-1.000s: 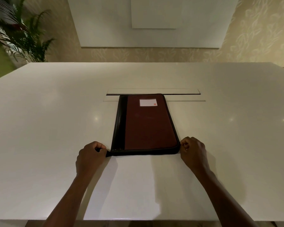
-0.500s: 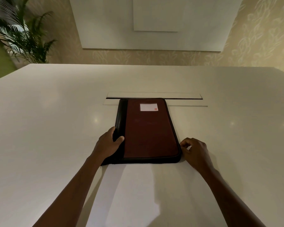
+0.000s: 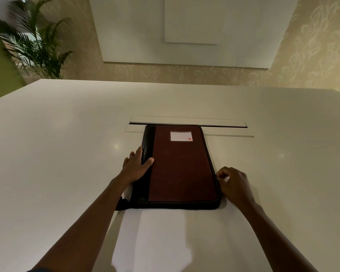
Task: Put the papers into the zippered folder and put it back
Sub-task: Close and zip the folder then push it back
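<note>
Both hands have been moved: the left hand (image 3: 136, 167) is now laid open on the folder's (image 3: 180, 169) nine-o'clock edge, the right hand (image 3: 233, 183) curled at three o'clock, apparently holding nothing, for pushing it back.

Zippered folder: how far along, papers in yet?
Looks done: no loose papers show, and the zippered folder lies closed and flat on the table. In hand: left hand presses its spine edge; right hand, fingers curled, sits at its right edge. Left: putting it back.
</note>
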